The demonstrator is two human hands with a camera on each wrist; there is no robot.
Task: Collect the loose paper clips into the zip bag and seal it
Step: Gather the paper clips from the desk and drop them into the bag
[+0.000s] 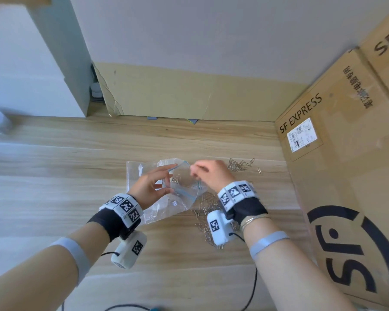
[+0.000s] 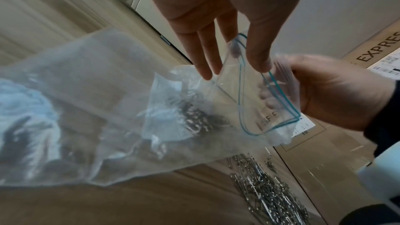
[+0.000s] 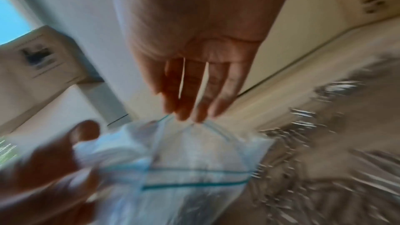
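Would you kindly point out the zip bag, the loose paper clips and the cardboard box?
zip bag (image 2: 255, 109), left wrist view, clear wall below the open mouth.
paper clips (image 2: 266, 192), left wrist view, middle of the pile.
cardboard box (image 1: 337, 122), head view, printed side.

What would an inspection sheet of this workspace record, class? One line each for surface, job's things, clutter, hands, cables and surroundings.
Surface: wooden table.
Job's things: zip bag, mouth open, some clips inside; loose paper clips heaped beside it, more further back.
Clutter: larger clear plastic bag under the zip bag.
Hands: left hand pinches the bag's rim; right hand at the mouth, grip unclear.
Cables: black cable trailing from the wrist cameras.
Surroundings: cardboard boxes, wall.
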